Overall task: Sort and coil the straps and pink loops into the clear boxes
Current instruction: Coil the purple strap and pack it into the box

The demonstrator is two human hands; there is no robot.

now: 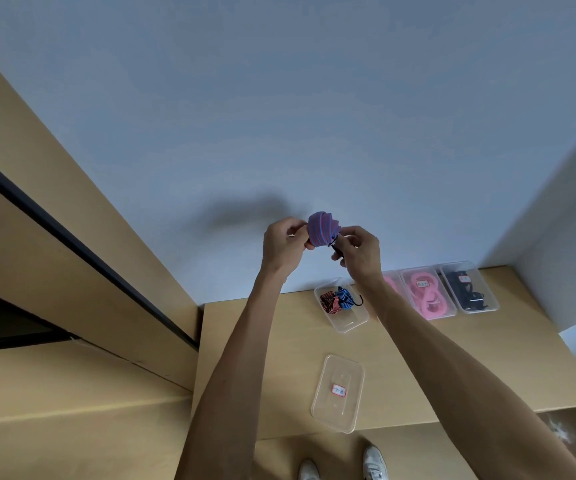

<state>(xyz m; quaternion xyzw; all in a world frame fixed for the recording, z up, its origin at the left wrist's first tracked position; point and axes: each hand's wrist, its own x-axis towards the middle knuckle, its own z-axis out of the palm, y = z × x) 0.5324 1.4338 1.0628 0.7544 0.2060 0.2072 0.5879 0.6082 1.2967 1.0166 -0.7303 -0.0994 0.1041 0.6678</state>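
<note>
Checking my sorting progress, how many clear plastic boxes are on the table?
4, possibly more hidden: one with striped straps, one mostly behind the right forearm, one with pink loops, one with black straps.

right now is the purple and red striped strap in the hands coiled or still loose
Coiled: the purple and red striped strap is wound into a tight bundle, gripped by the left hand, while the right hand pinches its dark hook end.

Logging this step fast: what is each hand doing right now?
Left hand: closed, gripping the coiled purple striped strap.
Right hand: closed, fingers pinching the black hook end of the same strap.
</note>
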